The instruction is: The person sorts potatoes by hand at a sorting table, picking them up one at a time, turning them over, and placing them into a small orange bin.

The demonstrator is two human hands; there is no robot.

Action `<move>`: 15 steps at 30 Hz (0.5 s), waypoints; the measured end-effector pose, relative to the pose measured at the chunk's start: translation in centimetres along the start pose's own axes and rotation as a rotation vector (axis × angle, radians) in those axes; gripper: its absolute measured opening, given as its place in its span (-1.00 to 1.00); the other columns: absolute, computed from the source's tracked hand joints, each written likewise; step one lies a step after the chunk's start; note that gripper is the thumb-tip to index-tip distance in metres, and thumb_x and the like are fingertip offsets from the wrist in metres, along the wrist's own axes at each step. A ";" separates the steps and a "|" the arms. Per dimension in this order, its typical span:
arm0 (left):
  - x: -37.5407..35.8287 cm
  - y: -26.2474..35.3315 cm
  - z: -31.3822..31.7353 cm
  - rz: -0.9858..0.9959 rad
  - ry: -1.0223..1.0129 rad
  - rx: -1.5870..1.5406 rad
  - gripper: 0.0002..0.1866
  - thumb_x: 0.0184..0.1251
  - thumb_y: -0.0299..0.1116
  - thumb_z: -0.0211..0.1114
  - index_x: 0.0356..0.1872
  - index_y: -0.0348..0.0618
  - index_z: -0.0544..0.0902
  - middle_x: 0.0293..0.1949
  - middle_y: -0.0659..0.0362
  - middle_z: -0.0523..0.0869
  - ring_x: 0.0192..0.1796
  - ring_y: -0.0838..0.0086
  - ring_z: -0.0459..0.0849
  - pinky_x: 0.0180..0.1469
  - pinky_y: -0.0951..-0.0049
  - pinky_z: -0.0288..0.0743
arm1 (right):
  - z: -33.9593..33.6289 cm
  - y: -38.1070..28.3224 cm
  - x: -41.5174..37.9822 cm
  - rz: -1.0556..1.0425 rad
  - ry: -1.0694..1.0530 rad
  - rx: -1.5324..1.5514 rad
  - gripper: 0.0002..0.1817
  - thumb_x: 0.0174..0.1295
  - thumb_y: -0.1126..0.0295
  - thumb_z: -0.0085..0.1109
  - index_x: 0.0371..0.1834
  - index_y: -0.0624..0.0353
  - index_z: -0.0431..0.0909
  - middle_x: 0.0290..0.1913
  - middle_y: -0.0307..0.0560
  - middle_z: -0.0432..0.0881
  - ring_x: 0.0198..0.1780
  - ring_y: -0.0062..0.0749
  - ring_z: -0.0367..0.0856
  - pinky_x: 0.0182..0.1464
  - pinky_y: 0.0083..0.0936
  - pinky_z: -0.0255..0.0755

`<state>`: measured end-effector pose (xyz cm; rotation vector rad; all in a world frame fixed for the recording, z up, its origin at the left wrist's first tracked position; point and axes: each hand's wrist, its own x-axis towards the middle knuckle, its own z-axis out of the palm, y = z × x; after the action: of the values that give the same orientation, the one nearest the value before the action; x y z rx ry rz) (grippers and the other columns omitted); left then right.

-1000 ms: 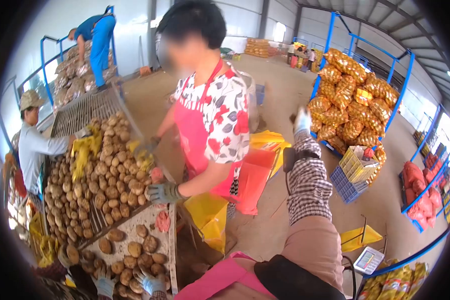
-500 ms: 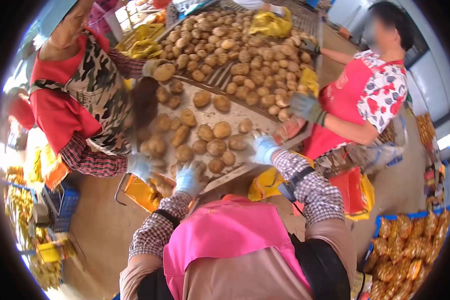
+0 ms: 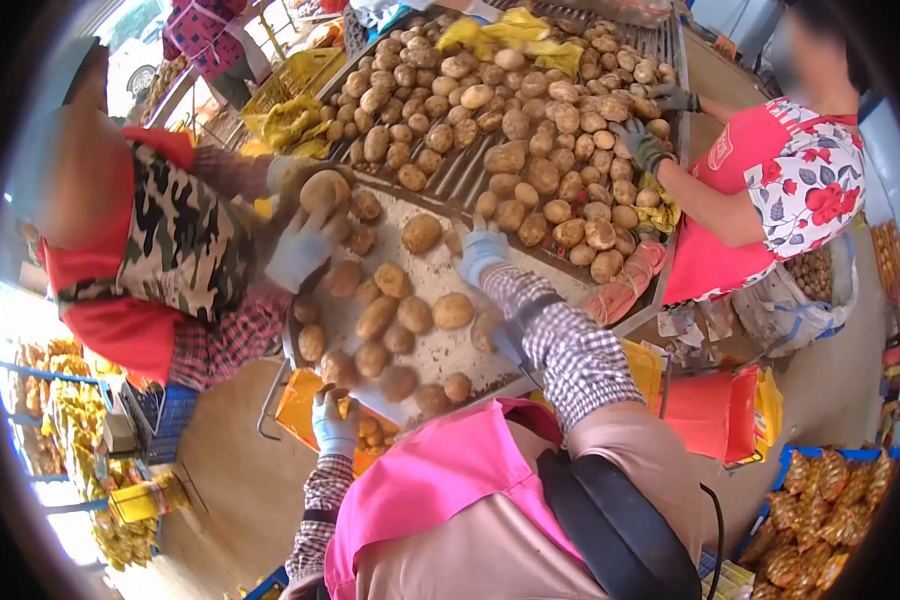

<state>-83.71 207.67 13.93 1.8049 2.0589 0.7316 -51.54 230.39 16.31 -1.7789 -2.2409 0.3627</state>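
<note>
My left hand (image 3: pixel 334 424), in a light blue glove, is closed on a small potato (image 3: pixel 344 406) above an orange crate (image 3: pixel 298 402) holding potatoes. Over the metal table (image 3: pixel 440 345) my right hand (image 3: pixel 483 254) reaches out, its gloved fingers apart beside a partly hidden potato (image 3: pixel 456 240). Several loose potatoes lie on the table's near part, among them a large one (image 3: pixel 421 233). Beyond them, a heap of potatoes (image 3: pixel 545 130) covers a slatted surface.
A person in camouflage (image 3: pixel 185 225) on the left has gloved hands around a large potato. Another person in a red apron (image 3: pixel 715 225) touches the heap at right. A red crate (image 3: pixel 708 415), a blue crate (image 3: pixel 160 420) and bagged potatoes (image 3: pixel 820 500) stand lower down.
My left hand has left the table potatoes and moved down over the orange crate. My right hand has moved up and left. The left co-worker's lower hand has risen to the large potato.
</note>
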 end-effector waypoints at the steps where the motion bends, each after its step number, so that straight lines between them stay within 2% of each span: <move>1: 1.3 1.9 0.0 0.024 -0.046 -0.007 -0.72 0.07 -0.32 0.38 -0.20 -0.16 0.62 -0.06 -0.06 0.60 0.03 0.00 0.57 0.08 0.16 0.48 | -0.6 0.7 0.9 0.189 -0.133 -0.053 -0.45 0.13 0.25 0.24 0.25 0.01 0.46 0.23 0.10 0.47 0.23 -0.02 0.46 0.20 -0.15 0.40; 2: 2.9 3.6 0.1 0.047 -0.090 -0.015 -0.71 0.07 -0.31 0.38 -0.18 -0.15 0.61 -0.07 -0.07 0.60 0.02 0.00 0.56 0.07 0.14 0.47 | 3.4 2.4 2.1 0.202 -0.261 0.074 -0.44 0.15 0.24 0.22 0.28 0.02 0.44 0.19 0.10 0.50 0.17 -0.01 0.51 0.19 -0.16 0.41; 3: 4.6 4.0 1.2 0.215 -0.043 -0.023 -0.65 0.04 -0.30 0.39 -0.13 -0.16 0.59 -0.09 -0.08 0.61 0.01 -0.04 0.56 0.09 0.11 0.45 | 7.8 3.7 2.8 0.211 -0.391 0.203 -0.42 0.16 0.24 0.20 0.30 0.03 0.43 0.16 0.10 0.54 0.11 -0.01 0.56 0.18 -0.18 0.43; 4: 6.4 6.5 1.3 0.335 -0.055 -0.005 -0.57 -0.04 -0.31 0.43 -0.08 -0.13 0.59 0.00 -0.06 0.60 0.09 -0.02 0.53 0.18 0.09 0.39 | 7.4 1.9 0.7 0.061 -0.352 0.182 -0.45 0.17 0.24 0.20 0.27 0.06 0.46 0.09 0.10 0.58 0.08 -0.02 0.58 0.15 -0.22 0.45; 5: 7.7 8.8 2.0 0.286 -0.172 0.013 -0.40 -0.13 -0.21 0.48 0.05 -0.10 0.56 0.13 -0.09 0.52 0.17 -0.04 0.48 0.28 0.08 0.30 | 5.9 -0.2 -1.6 -0.088 -0.316 0.161 -0.48 0.17 0.25 0.19 0.24 0.09 0.49 0.03 0.10 0.62 0.06 -0.03 0.60 0.12 -0.26 0.46; 6: 9.2 10.8 2.8 0.286 -0.178 0.012 -0.40 -0.13 -0.21 0.48 0.05 -0.10 0.56 0.13 -0.09 0.52 0.17 -0.04 0.48 0.28 0.08 0.30 | 5.0 -0.5 -2.1 -0.083 -0.320 0.163 -0.48 0.17 0.25 0.19 0.24 0.09 0.49 0.03 0.10 0.62 0.06 -0.03 0.60 0.12 -0.26 0.46; 8: 11.6 13.3 4.1 0.297 -0.331 -0.056 -0.25 -0.15 -0.12 0.49 0.20 -0.05 0.48 0.28 -0.11 0.38 0.32 -0.06 0.34 0.35 -0.05 0.19 | 3.3 -0.6 -2.3 -0.041 -0.286 0.441 -0.67 0.21 0.14 0.08 -0.06 0.05 0.62 -0.11 0.18 0.65 0.00 -0.02 0.62 0.07 -0.23 0.49; 9: 12.0 13.6 4.8 0.293 -0.331 -0.052 -0.25 -0.15 -0.12 0.49 0.20 -0.05 0.48 0.28 -0.11 0.38 0.32 -0.06 0.34 0.35 -0.05 0.19 | -0.1 0.2 0.2 -0.045 -0.300 0.249 -0.67 0.20 0.17 0.12 -0.07 0.10 0.61 -0.10 0.15 0.64 0.01 -0.04 0.61 0.06 -0.26 0.50; 10: 12.4 13.6 5.8 0.384 -0.380 0.170 -0.19 -0.10 -0.01 0.45 0.26 -0.06 0.42 0.27 -0.11 0.39 0.33 -0.09 0.30 0.34 -0.14 0.13 | -3.2 2.1 3.5 -0.056 -0.312 0.056 -0.68 0.19 0.20 0.16 -0.07 0.16 0.59 -0.10 0.12 0.63 0.02 -0.06 0.61 0.05 -0.30 0.50; 11: 12.7 13.3 6.6 0.471 -0.429 0.395 -0.12 -0.04 0.10 0.41 0.33 -0.07 0.36 0.26 -0.11 0.40 0.35 -0.11 0.26 0.33 -0.23 0.08 | -3.9 5.9 4.3 0.052 0.154 0.269 -0.67 0.18 0.16 0.16 -0.13 0.16 0.60 -0.12 0.11 0.64 -0.01 -0.09 0.62 0.03 -0.30 0.51; 12: 12.7 12.7 7.2 0.461 -0.424 0.401 -0.12 -0.04 0.10 0.41 0.33 -0.07 0.36 0.26 -0.11 0.40 0.35 -0.11 0.26 0.33 -0.23 0.08 | -5.7 8.1 6.9 0.122 0.175 0.043 -0.52 0.12 0.08 0.22 0.03 0.15 0.57 0.13 0.12 0.55 0.17 -0.08 0.52 0.17 -0.24 0.43; 14: 12.9 11.6 8.0 0.489 -0.494 0.458 -0.15 0.01 0.19 0.36 0.31 -0.04 0.39 0.29 -0.09 0.38 0.39 -0.12 0.21 0.31 -0.38 -0.03 | -5.6 12.5 9.8 0.225 0.285 -0.235 -0.28 0.06 -0.05 0.24 0.28 0.05 0.42 0.40 0.09 0.29 0.38 -0.03 0.29 0.35 -0.12 0.24; 15: 13.5 12.9 6.9 0.429 -0.487 0.361 -0.22 0.02 0.07 0.39 0.28 -0.07 0.42 0.29 -0.06 0.39 0.38 -0.09 0.24 0.34 -0.24 0.04 | -6.3 12.4 11.1 0.212 0.293 -0.231 -0.28 0.06 -0.05 0.24 0.28 0.05 0.42 0.40 0.09 0.29 0.38 -0.03 0.29 0.35 -0.12 0.24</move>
<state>-71.49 223.11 16.83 2.3703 1.5685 -0.0185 -40.47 244.17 18.35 -2.0395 -1.9609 -0.1197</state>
